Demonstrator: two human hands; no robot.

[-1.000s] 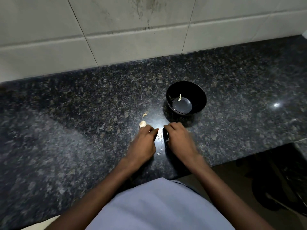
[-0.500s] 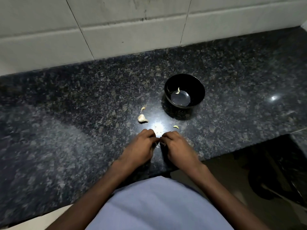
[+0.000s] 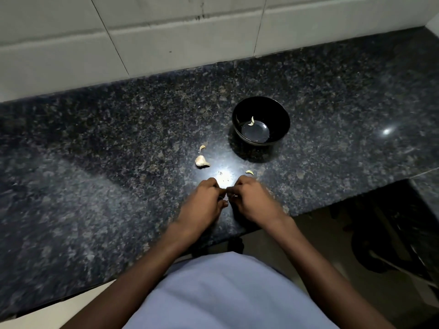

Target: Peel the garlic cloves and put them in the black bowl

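Note:
My left hand [image 3: 204, 202] and my right hand [image 3: 253, 200] meet fingertip to fingertip over the dark granite counter, both pinched on a small garlic clove [image 3: 227, 196] that is mostly hidden between the fingers. The black bowl [image 3: 282, 115] stands beyond my right hand and holds one peeled clove [image 3: 251, 121]. An unpeeled garlic clove [image 3: 201, 161] lies on the counter ahead of my left hand, with a small sliver of garlic [image 3: 202, 147] just behind it. Another small sliver [image 3: 249, 172] lies right ahead of my right hand.
Tiny skin flakes [image 3: 224, 179] speckle the counter between my hands and the bowl. A white tiled wall [image 3: 166, 39] backs the counter. The counter's front edge [image 3: 332, 205] steps away at the right, above a dark space with the floor below.
Both hands have drawn back toward me, away from the bowl, uncovering the small sliver near my right hand. They stay pinched together on the clove.

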